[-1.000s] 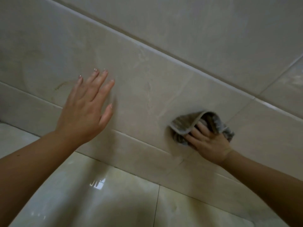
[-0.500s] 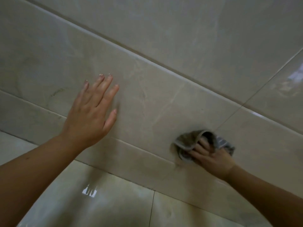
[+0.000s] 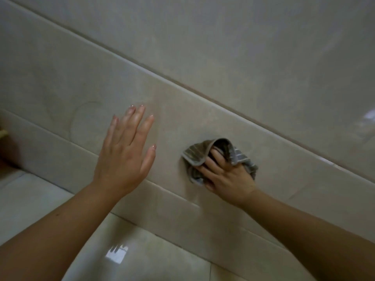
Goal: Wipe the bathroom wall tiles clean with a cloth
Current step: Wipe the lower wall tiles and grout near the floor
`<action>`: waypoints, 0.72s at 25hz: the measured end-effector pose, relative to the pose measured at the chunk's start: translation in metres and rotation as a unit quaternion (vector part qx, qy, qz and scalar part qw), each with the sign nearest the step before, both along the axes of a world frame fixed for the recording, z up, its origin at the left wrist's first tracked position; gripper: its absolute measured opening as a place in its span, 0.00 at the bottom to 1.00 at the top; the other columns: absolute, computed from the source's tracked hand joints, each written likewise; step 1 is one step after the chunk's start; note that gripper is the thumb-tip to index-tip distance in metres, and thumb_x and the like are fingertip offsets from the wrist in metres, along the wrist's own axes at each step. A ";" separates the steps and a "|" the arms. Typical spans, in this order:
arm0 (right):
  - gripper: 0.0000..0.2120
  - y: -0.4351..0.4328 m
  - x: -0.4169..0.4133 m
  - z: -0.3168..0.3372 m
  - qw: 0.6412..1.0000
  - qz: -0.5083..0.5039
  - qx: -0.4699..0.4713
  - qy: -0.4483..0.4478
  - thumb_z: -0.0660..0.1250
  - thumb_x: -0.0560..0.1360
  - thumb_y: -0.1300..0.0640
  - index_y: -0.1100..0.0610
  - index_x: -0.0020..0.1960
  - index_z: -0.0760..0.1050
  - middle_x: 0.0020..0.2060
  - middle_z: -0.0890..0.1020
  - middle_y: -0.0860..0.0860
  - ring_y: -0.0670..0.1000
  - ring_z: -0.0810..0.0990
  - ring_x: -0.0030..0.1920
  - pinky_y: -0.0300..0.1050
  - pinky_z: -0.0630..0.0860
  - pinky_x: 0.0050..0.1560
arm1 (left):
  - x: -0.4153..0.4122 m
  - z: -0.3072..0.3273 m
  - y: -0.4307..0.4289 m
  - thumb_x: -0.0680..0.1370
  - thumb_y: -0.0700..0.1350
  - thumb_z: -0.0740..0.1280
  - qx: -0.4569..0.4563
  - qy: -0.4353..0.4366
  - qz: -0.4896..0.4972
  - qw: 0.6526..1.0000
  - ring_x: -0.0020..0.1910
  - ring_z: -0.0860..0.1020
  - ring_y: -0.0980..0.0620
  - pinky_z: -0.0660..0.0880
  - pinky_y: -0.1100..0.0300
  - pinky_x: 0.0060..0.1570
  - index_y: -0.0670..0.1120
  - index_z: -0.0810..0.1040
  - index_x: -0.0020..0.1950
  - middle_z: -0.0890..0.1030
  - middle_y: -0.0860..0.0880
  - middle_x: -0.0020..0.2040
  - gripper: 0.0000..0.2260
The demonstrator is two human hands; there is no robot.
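Observation:
A crumpled grey striped cloth [image 3: 195, 154] is pressed against the beige wall tiles [image 3: 203, 82], low on the wall. My right hand [image 3: 225, 176] holds it there, fingers tucked into its folds. My left hand [image 3: 125, 151] lies flat on the tile to the left of the cloth, fingers straight and spread, holding nothing. A faint curved stain [image 3: 81, 112] shows on the tile left of that hand.
The glossy floor tiles [image 3: 142, 254] meet the wall just below both hands and reflect a light. A dark brownish object [image 3: 5, 142] sits at the far left edge by the wall's base.
The view has shifted, so both hands now sit further right in it. My right hand has slid the cloth leftward along the tile, closer to my left hand, which stays flat on the wall.

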State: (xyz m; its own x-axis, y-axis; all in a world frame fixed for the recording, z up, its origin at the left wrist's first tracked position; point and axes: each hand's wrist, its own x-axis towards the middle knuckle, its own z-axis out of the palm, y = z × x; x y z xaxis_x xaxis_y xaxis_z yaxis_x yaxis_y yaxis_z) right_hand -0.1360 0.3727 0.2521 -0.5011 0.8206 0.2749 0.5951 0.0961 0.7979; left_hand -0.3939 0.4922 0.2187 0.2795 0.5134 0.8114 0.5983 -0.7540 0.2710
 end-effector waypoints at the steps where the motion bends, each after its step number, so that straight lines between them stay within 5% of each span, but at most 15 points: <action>1: 0.25 0.003 -0.003 0.013 1.000 0.004 0.014 0.009 0.68 0.71 0.48 0.54 0.67 0.76 0.65 0.78 0.55 0.60 0.66 0.68 0.60 0.62 0.69 | -0.008 -0.005 0.006 0.80 0.50 0.57 -0.013 -0.003 0.009 1.000 0.79 0.56 0.42 0.53 0.41 0.77 0.41 0.63 0.77 0.61 0.40 0.79 0.27; 6: 0.28 0.085 -0.070 0.060 0.972 -0.013 0.231 0.047 0.60 0.72 0.43 0.49 0.71 0.71 0.65 0.77 0.53 0.59 0.63 0.69 0.56 0.62 0.61 | -0.021 -0.010 0.026 0.80 0.49 0.56 -0.047 -0.045 0.038 0.997 0.79 0.57 0.44 0.54 0.41 0.77 0.42 0.64 0.77 0.62 0.42 0.79 0.26; 10: 0.28 0.135 -0.109 -0.013 0.993 0.024 0.111 0.017 0.68 0.70 0.46 0.54 0.68 0.75 0.65 0.78 0.55 0.59 0.63 0.68 0.58 0.57 0.68 | -0.022 -0.017 0.041 0.79 0.50 0.55 -0.083 -0.078 0.054 0.992 0.79 0.57 0.44 0.53 0.42 0.77 0.43 0.63 0.77 0.61 0.42 0.79 0.27; 14: 0.29 0.105 -0.091 -0.037 0.998 0.038 -0.039 -0.030 0.76 0.66 0.47 0.54 0.65 0.78 0.63 0.79 0.54 0.58 0.69 0.67 0.56 0.65 0.68 | -0.034 -0.016 0.056 0.79 0.50 0.54 -0.094 -0.098 0.065 0.989 0.79 0.56 0.44 0.53 0.43 0.77 0.43 0.61 0.78 0.61 0.42 0.79 0.27; 18: 0.26 0.124 -0.102 0.050 0.992 0.059 0.112 0.030 0.63 0.73 0.46 0.53 0.69 0.73 0.65 0.77 0.55 0.60 0.65 0.69 0.57 0.66 0.65 | -0.052 -0.018 0.069 0.80 0.50 0.54 -0.097 -0.104 0.075 0.987 0.79 0.56 0.46 0.53 0.44 0.77 0.43 0.62 0.78 0.61 0.43 0.79 0.27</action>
